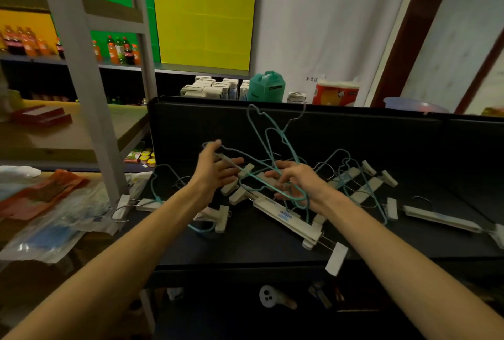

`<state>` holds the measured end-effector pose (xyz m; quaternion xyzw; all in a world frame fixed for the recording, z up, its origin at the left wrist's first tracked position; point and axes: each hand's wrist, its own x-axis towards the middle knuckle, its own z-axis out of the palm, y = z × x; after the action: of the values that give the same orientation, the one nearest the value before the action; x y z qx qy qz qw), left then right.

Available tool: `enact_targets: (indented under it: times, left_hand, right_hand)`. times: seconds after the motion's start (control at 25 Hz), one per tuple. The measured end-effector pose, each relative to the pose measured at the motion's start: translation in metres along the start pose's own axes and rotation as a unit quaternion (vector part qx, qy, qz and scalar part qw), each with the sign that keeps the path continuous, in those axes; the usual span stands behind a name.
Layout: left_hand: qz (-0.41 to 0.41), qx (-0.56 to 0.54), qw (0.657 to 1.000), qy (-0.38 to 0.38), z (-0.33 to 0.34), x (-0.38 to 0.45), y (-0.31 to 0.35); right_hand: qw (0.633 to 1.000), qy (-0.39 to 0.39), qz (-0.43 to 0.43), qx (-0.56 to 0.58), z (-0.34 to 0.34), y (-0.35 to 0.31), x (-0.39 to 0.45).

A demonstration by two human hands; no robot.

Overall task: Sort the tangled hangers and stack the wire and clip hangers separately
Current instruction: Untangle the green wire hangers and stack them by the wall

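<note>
The right hand (pixel 297 184) curls its fingers around tangled teal wire hangers (pixel 268 143), lifting them above the black table (pixel 272 244). The left hand (pixel 215 170) spreads open, fingers straight, touching a wire loop. White clip hangers (pixel 289 219) lie scattered beneath and right, knotted with more teal wire.
</note>
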<state>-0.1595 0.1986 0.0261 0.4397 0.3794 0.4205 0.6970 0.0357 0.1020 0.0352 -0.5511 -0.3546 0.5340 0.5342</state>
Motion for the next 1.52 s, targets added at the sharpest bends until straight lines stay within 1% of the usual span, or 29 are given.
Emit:
enact_targets:
  times: [0.08,0.16,0.28,0.36,0.48,0.6,0.76,0.88,0.96,1.0,1.08,1.2,1.32,1.44,1.52]
  left_hand:
    - [0.000,0.054,0.999,-0.009,0.009,0.008,0.002]
    - [-0.015,0.084,0.996,-0.013,0.015,0.014,0.002]
    - [-0.041,0.107,0.993,-0.023,0.020,0.026,0.000]
    - [-0.050,0.112,0.992,-0.037,0.027,0.029,0.001]
    - [-0.035,0.123,0.991,-0.033,0.037,0.032,0.002]
    - [-0.018,0.082,0.995,-0.048,0.039,0.032,0.008]
    - [0.045,0.047,0.994,-0.092,0.042,0.016,0.031]
    - [0.075,-0.019,0.984,-0.163,0.054,0.008,0.060]
    - [0.088,-0.074,0.967,-0.227,0.071,0.001,0.075]
    - [0.092,-0.098,0.960,-0.246,0.081,-0.004,0.079]
    - [0.096,-0.109,0.956,-0.255,0.110,-0.013,0.074]
    - [0.092,-0.065,0.961,-0.252,0.167,-0.018,0.039]
    - [0.075,-0.050,0.962,-0.257,0.243,-0.021,-0.007]
    - [0.057,-0.078,0.955,-0.280,0.343,-0.031,-0.043]
    - [0.052,-0.101,0.944,-0.310,0.414,-0.038,-0.061]
  right_hand:
    - [0.997,0.007,-0.028,-0.078,0.001,0.001,-0.003]
    - [0.992,0.006,-0.043,-0.117,0.002,0.004,-0.008]
    - [0.990,0.025,-0.044,-0.130,0.001,0.008,-0.012]
    - [0.985,0.038,-0.048,-0.160,-0.004,0.008,-0.014]
    - [0.968,0.089,-0.073,-0.221,-0.018,0.010,-0.018]
    - [0.965,0.143,-0.104,-0.191,-0.040,0.012,-0.030]
    - [0.933,0.235,-0.169,-0.212,-0.073,0.007,-0.045]
    - [0.916,0.280,-0.186,-0.218,-0.106,-0.002,-0.052]
    - [0.912,0.300,-0.187,-0.208,-0.129,-0.008,-0.059]
    - [0.909,0.311,-0.188,-0.205,-0.140,-0.010,-0.063]
    - [0.895,0.338,-0.195,-0.218,-0.167,-0.014,-0.076]
    - [0.880,0.370,-0.169,-0.246,-0.223,-0.012,-0.103]
    - [0.889,0.376,-0.123,-0.230,-0.298,-0.005,-0.144]
    - [0.899,0.370,-0.106,-0.210,-0.383,-0.003,-0.195]
    - [0.907,0.369,-0.088,-0.185,-0.444,-0.009,-0.224]
